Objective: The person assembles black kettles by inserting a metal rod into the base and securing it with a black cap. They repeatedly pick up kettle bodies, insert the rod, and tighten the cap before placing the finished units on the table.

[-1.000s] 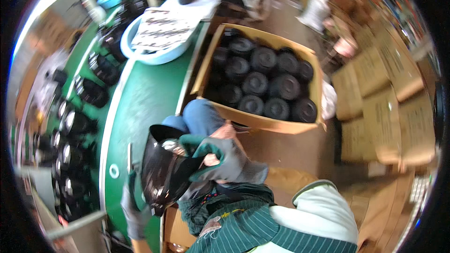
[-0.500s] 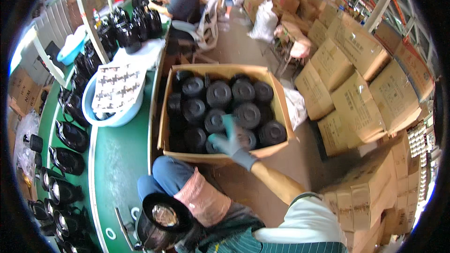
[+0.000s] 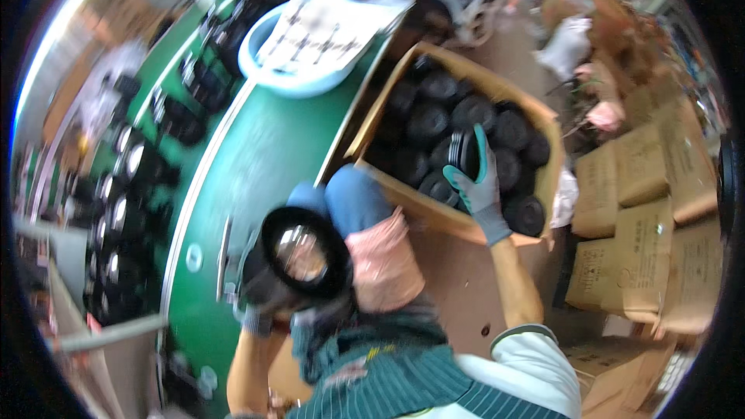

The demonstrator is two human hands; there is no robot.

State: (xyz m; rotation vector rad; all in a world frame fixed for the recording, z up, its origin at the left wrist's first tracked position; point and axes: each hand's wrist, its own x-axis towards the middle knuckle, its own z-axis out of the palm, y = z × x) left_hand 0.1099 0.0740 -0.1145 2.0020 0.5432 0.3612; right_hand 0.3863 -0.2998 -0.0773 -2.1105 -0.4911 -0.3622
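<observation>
My right hand [image 3: 483,190], in a grey glove with teal fingers, grips a round black lid [image 3: 464,154] tilted on edge over an open cardboard box [image 3: 547,120]. Packed inside the box are several more black lids [image 3: 428,122]. In front of my body, near the green bench, a black jug [image 3: 306,256] with a shiny silvery interior tips its open mouth upward. Below its left side is my gloved left hand [image 3: 260,318], closed on the jug, with its fingers mostly hidden behind the black body.
On the green bench [image 3: 272,136] stands a light blue basin [image 3: 306,85] with a white patterned sheet [image 3: 322,35] across it. Black jugs [image 3: 124,256] line the bench's left side. A thin metal bar [image 3: 223,260] is beside the held jug. Stacked cartons [image 3: 640,256] fill the right.
My right hand, earlier reaching empty-looking among the lids, now holds one raised above the others. The view has turned left, and my left forearm and glove now show beside the jug.
</observation>
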